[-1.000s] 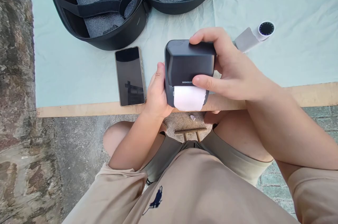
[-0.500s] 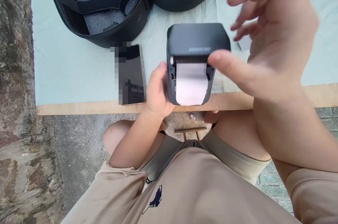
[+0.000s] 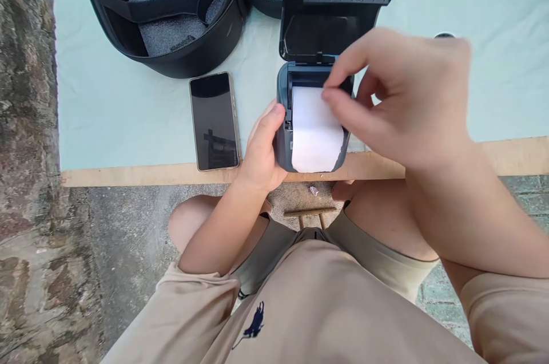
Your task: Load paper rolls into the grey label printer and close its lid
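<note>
**On the table: an open printer**

At the near edge of the table (image 3: 128,176), the printer (image 3: 283,149) is gripped at its side by the left hand (image 3: 261,152). Its lid (image 3: 338,3) is flipped up. The paper roll (image 3: 315,132) inside is touched by bent fingers of the right hand (image 3: 403,101); a pinch cannot be told. A phone (image 3: 214,121) lies just beside.
</note>
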A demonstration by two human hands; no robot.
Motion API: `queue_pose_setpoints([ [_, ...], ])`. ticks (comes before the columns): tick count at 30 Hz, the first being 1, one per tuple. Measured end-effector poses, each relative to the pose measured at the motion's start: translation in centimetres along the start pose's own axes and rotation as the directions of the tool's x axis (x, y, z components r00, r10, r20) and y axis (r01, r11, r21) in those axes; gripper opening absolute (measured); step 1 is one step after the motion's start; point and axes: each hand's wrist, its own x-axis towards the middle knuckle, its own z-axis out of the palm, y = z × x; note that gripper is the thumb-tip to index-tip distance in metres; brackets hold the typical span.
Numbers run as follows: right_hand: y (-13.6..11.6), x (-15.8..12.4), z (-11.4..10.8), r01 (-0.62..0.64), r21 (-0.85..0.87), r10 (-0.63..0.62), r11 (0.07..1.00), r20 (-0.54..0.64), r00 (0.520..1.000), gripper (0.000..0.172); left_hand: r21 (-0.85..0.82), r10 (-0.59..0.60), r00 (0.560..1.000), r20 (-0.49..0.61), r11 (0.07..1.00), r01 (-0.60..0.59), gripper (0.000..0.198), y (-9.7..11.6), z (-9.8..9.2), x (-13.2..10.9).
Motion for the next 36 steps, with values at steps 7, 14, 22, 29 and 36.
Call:
queue_pose_setpoints([
  [7,0.2,-0.2,-0.4,0.051,-0.380,0.065,0.924,0.288,0.955,0.024,0.054,-0.010,0.999,0.032,0.999,0.008,0.024,-0.1,-0.2,-0.2],
  [14,-0.8,-0.4,-2.1,-0.122,-0.053,0.132,0.991,0.245,0.960,0.032,0.059,-0.033,0.999,0.027,0.998,0.031,0.027,-0.2,-0.5,-0.1],
  [22,2.2,-0.2,-2.1,-0.595,0.728,0.585,0.340,0.331,0.740,0.039,0.032,-0.018,0.996,-0.089,0.999,0.021,0.052,0.1,-0.4,0.5],
  [29,4.5,-2.0,0.3,-0.453,0.735,0.552,0.504,0.129,0.824,0.044,-0.022,-0.023,0.996,-0.092,1.000,0.021,0.050,0.3,0.1,0.4],
  [36,3.7,-2.7,0.0,-0.319,0.176,0.317,0.931,0.043,0.948,0.038,-0.012,-0.007,0.998,-0.067,1.000,0.006,0.041,0.5,0.2,0.4],
])
